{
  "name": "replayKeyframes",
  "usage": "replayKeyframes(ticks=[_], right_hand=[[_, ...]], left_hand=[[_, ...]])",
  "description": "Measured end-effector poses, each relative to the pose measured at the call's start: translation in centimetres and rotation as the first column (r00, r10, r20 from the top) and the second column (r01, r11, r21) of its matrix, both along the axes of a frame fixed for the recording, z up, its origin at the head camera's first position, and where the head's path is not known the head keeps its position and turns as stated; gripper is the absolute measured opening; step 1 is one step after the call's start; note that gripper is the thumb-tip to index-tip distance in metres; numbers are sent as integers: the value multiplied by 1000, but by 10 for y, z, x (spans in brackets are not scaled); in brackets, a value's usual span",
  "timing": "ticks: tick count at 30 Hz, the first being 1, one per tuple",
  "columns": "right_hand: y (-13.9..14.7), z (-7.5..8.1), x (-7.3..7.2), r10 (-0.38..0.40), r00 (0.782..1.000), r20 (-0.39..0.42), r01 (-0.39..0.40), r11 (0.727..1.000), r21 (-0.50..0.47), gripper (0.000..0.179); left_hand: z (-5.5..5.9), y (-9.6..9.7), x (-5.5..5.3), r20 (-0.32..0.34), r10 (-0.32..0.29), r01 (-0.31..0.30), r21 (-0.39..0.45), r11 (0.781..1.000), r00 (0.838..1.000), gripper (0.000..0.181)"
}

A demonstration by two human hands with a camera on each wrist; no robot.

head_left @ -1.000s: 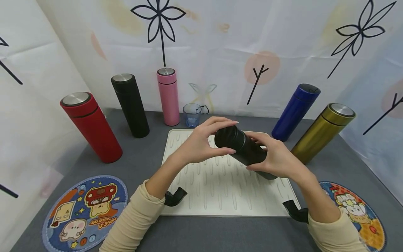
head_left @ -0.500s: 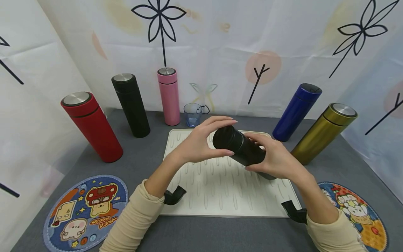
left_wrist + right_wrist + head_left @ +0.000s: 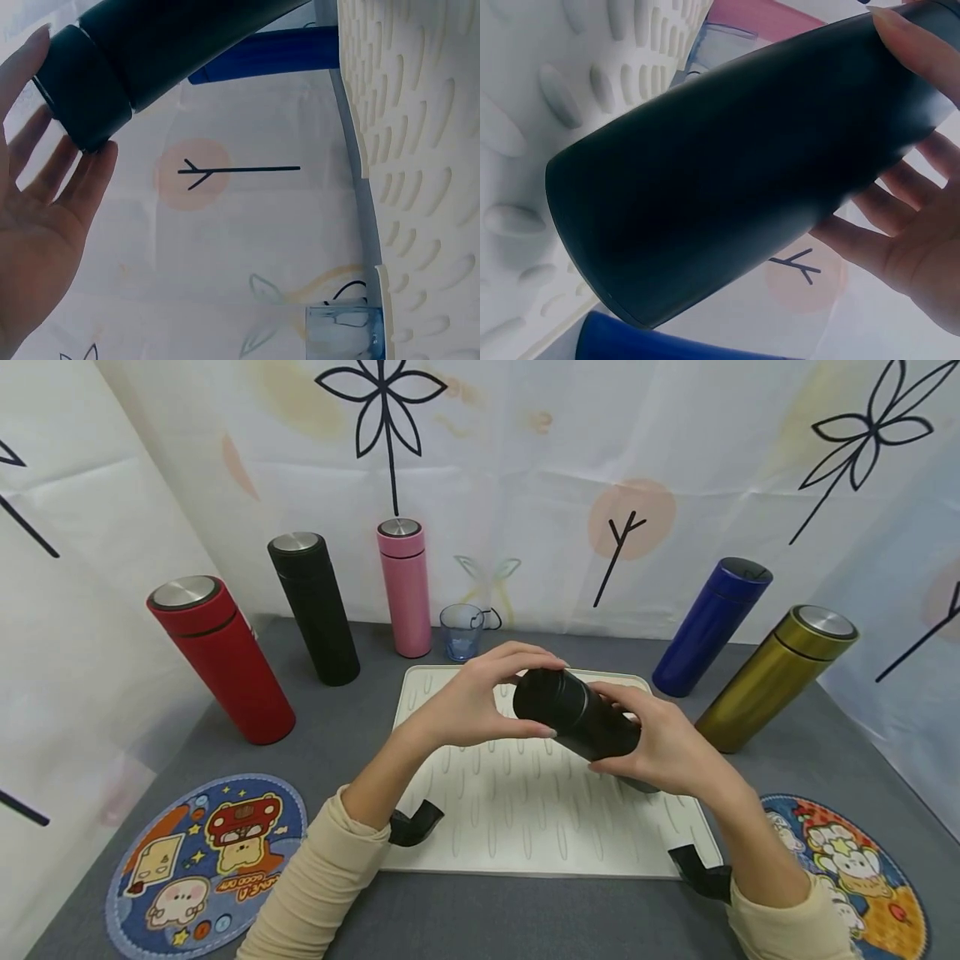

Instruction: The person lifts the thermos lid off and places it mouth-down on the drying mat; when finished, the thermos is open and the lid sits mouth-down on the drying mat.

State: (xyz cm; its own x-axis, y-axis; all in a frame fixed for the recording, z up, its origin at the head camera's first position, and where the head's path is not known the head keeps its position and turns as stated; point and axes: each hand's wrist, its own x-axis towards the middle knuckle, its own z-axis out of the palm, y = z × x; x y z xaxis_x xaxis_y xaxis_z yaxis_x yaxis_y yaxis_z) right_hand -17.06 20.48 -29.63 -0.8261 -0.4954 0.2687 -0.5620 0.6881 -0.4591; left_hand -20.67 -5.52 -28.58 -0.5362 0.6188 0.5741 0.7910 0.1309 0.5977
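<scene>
A black thermos flask (image 3: 592,722) is held tilted over the white ribbed mat (image 3: 510,827), cap end up and to the left, base down to the right. My left hand (image 3: 480,702) pinches the cap end between thumb and fingertips. Around the body, lower down, my right hand (image 3: 667,743) grips with the thumb on the near side. In the left wrist view the cap (image 3: 82,90) sits against the fingertips, with a seam between it and the body. The right wrist view has the flask's base (image 3: 592,240) close over the mat's ridges.
Red (image 3: 225,668), black (image 3: 318,618) and pink (image 3: 405,597) flasks stand at the back left, near a small blue glass cup (image 3: 461,635). Blue (image 3: 708,631) and gold (image 3: 772,685) flasks stand at the right. Round cartoon mats lie at left (image 3: 206,868) and right (image 3: 855,868).
The flask has shifted very slightly to the right and down over the last half second, with both hands keeping hold of it. The other flasks stand where they were.
</scene>
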Motion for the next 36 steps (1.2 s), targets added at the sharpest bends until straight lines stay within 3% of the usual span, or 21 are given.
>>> replayKeyframes(ticks=[3, 6, 8, 11, 15, 19, 24, 29, 32, 36], right_hand=[[0, -1, 2, -5, 1000, -29, 4, 1000, -3, 87], [0, -1, 3, -12, 999, -49, 12, 1000, 0, 87], [0, -1, 4, -19, 998, -52, 20, 1000, 3, 87], [1, -2, 4, -26, 998, -51, 26, 1000, 11, 88], [2, -1, 5, -25, 999, -45, 26, 999, 27, 88], [4, 2, 6, -17, 999, -33, 19, 999, 38, 87], [3, 2, 5, -22, 1000, -22, 23, 999, 41, 87], [3, 2, 5, -37, 999, -16, 38, 998, 48, 87], [4, 1, 5, -43, 999, -21, 44, 998, 54, 87], [3, 1, 4, -42, 999, -25, 43, 997, 62, 87]], left_hand=[[1, 3, 4, 9, 69, -69, 3, 998, 998, 61], [1, 5, 5, 5, 90, -90, 0, 996, 996, 61], [0, 5, 4, -6, 58, -58, -3, 998, 998, 65], [1, 1, 1, -34, -40, 39, -16, 999, 999, 70], [2, -4, -1, -70, -159, 156, -51, 986, 985, 65], [3, -5, -2, -87, -204, 198, -74, 977, 975, 59], [2, -4, -1, -67, -152, 149, -52, 988, 986, 59], [0, 0, 1, 8, -33, 33, -39, 999, 999, 62], [0, 3, 3, 34, 49, -47, -45, 998, 998, 60], [1, 4, 5, 48, 115, -111, -72, 991, 992, 58]])
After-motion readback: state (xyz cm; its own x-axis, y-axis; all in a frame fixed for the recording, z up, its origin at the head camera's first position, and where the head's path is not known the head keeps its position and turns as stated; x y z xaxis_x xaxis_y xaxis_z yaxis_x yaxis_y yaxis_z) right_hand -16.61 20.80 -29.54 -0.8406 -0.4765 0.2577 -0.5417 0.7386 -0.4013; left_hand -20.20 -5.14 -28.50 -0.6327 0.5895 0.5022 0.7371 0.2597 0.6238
